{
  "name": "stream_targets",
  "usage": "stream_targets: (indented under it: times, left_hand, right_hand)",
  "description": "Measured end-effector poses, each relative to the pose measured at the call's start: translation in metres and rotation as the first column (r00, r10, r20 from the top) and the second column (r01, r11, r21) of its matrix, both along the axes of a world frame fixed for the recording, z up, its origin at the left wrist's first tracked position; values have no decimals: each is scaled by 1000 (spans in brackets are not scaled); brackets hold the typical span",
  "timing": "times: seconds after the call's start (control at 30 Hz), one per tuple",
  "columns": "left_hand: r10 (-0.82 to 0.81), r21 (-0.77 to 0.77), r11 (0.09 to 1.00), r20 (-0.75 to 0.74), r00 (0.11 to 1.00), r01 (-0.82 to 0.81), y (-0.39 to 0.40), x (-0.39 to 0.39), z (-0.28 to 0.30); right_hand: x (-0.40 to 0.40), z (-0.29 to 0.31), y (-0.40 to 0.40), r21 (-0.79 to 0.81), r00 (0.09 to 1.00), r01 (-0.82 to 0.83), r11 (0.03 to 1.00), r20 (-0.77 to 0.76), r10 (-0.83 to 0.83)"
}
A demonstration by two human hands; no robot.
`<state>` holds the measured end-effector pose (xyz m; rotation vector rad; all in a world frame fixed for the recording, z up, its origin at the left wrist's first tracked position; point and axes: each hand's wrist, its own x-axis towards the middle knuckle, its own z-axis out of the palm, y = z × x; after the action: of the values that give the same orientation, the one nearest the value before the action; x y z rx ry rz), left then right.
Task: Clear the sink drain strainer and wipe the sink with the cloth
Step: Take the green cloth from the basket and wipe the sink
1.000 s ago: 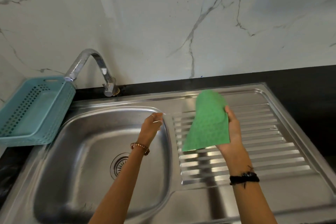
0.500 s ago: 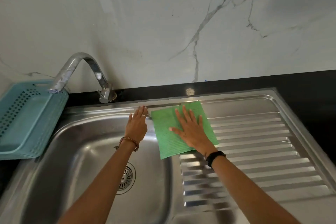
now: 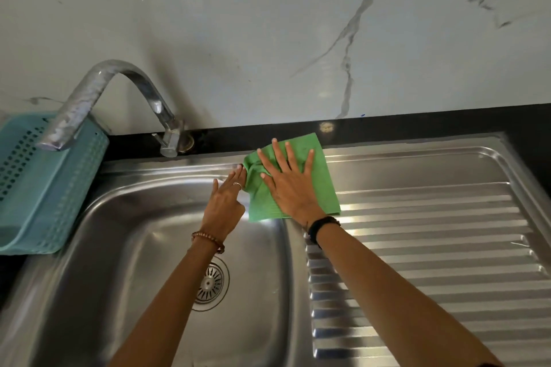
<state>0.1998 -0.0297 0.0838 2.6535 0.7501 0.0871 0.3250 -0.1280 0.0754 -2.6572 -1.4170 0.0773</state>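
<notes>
Head view: green cloth point(image 3: 316, 176) is spread on the steel sink point(image 3: 432, 247) at the back rim, where basin meets ribbed drainboard. Right hand point(image 3: 290, 185) is laid flat on it, fingers straight and splayed — pressing, not gripping. Left hand point(image 3: 225, 205) is touching the cloth's bunched left edge; whether it's pinched cannot be told. Drain strainer point(image 3: 211, 284) is seated in the basin floor, partly hidden by the left forearm. Faucet point(image 3: 119, 98) and teal basket point(image 3: 44, 194) are seen at left.

teal basket point(image 3: 44, 188) left of the faucet point(image 3: 116, 92); marble wall point(image 3: 268, 24), perhaps smudged.
</notes>
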Motion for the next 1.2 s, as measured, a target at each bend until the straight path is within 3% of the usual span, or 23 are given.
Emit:
stream_targets:
  times: [0.07,0.13,0.23,0.33,0.43,0.6,0.7,0.83,0.97,1.07,1.2]
  left_hand:
    - [19,26,999,13,1000,-19,-5,2,5]
    - [90,18,995,137,986,-93,-15,5,10]
    - [63,-50,997,293,954,-50,-35,18,13]
    - [-13,-150,988,218,976,46,-54,33,6]
    - [7,-245,969,135,991,27,-63,38,-2]
    - [-6,-307,950,158,987,54,-52,39,4]
    - [59,-477,878,183,981,36,-48,38,14]
    - [136,-713,689,305,943,131,-35,33,25]
    - [284,-620,784,414,865,39,-30,22,25]
    - [163,-494,866,423,891,76,-38,14,18]
    - [-29,-330,932,346,938,151,-51,23,10]
  right_hand:
    - [4,-1,-6,-14,999,-48,999,6,48]
    - [12,-4,-22,-29,997,-73,997,14,74]
    - [40,-9,-67,-2,998,58,998,-16,-58]
    - [83,-9,-128,-9,977,214,977,-22,-214]
    - [109,-3,-166,-76,940,339,938,-15,-341]
    - [82,0,-142,-66,892,443,894,-66,-447]
    - [46,2,-105,-62,927,364,929,-69,-368]
    - [-11,5,-45,-54,963,237,970,-116,-242]
    - [-29,7,-25,-79,987,126,989,-91,-133]
    - [-17,10,-36,-85,996,46,995,-71,-52]
    - [18,10,-84,-48,971,212,976,-103,-216]
